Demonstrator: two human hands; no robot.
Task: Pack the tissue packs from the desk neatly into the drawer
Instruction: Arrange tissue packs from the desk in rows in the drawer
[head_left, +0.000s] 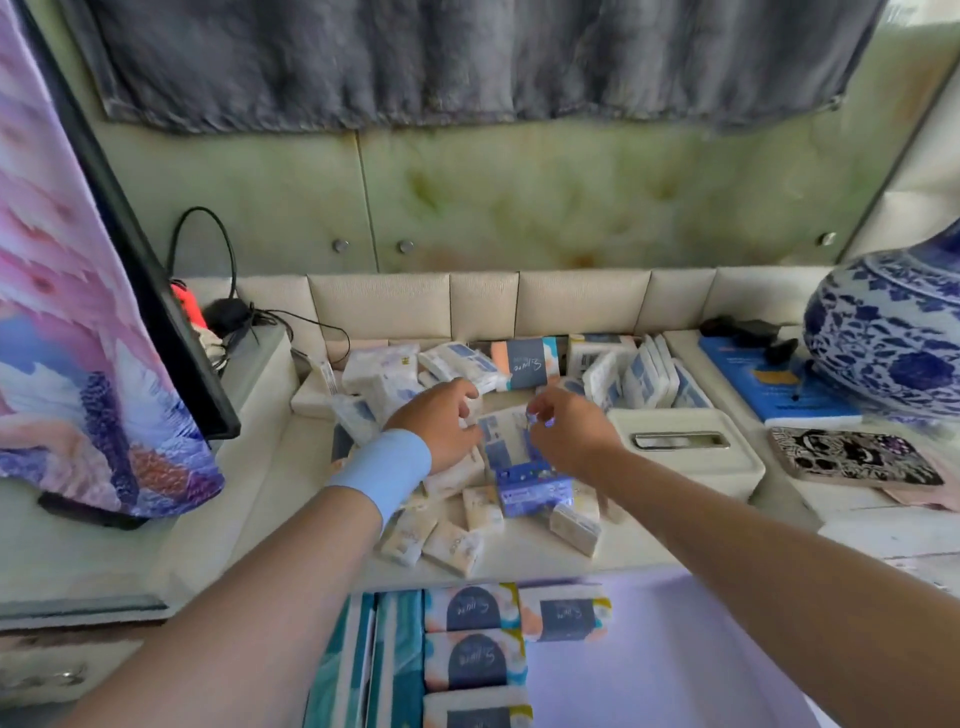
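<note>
The left hand (441, 423) and right hand (569, 434) each pinch an end of one tissue pack (504, 439) at the counter's (275, 488) middle; I think it should stay flat and go straight beside the rows (475, 660) in the drawer (654, 675) below.

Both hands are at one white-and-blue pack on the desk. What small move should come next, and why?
Probably lift the white-and-blue pack clear of the pile and carry it toward the drawer. The left hand and right hand seem to grip its edges, and the drawer has bare floor to the right of the packed rows.
</note>
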